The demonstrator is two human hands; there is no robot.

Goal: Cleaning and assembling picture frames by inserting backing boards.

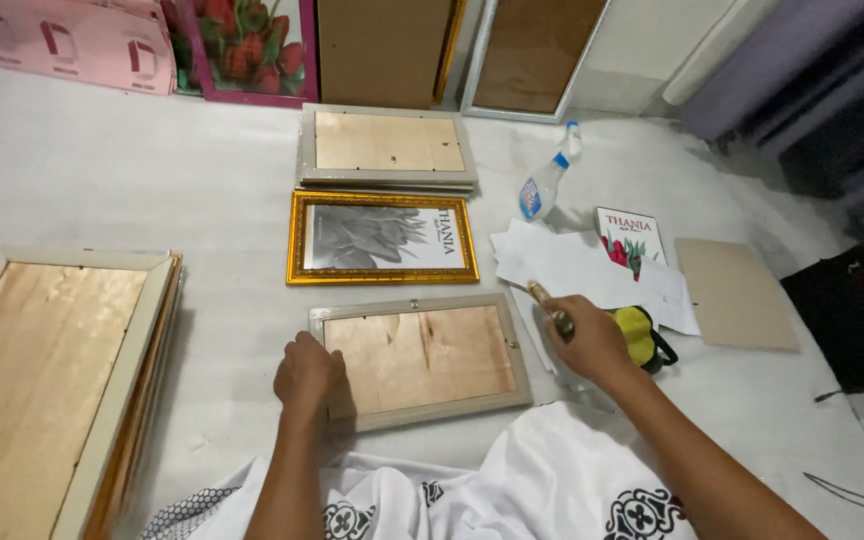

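Flanking the face-down frame [422, 360]: gold frame [382, 238], papers [562, 265], spray bottle [544, 182].

Left hand [305, 374] on face-down frame [422, 360]; right hand [592, 340] gripping brass-tipped tool [550, 309] beside it.

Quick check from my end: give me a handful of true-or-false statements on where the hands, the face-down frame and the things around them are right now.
1. The left hand rests on the left edge of the face-down frame. True.
2. The right hand is empty. False: it grips a slim tool with a brass-coloured end.
3. The gold frame lies face up, farther from the person than the face-down frame. True.
4. The spray bottle lies to the left of the gold frame. False: it is on the right, beside the white papers.
5. A yellow and black object sits just by the right hand. True.
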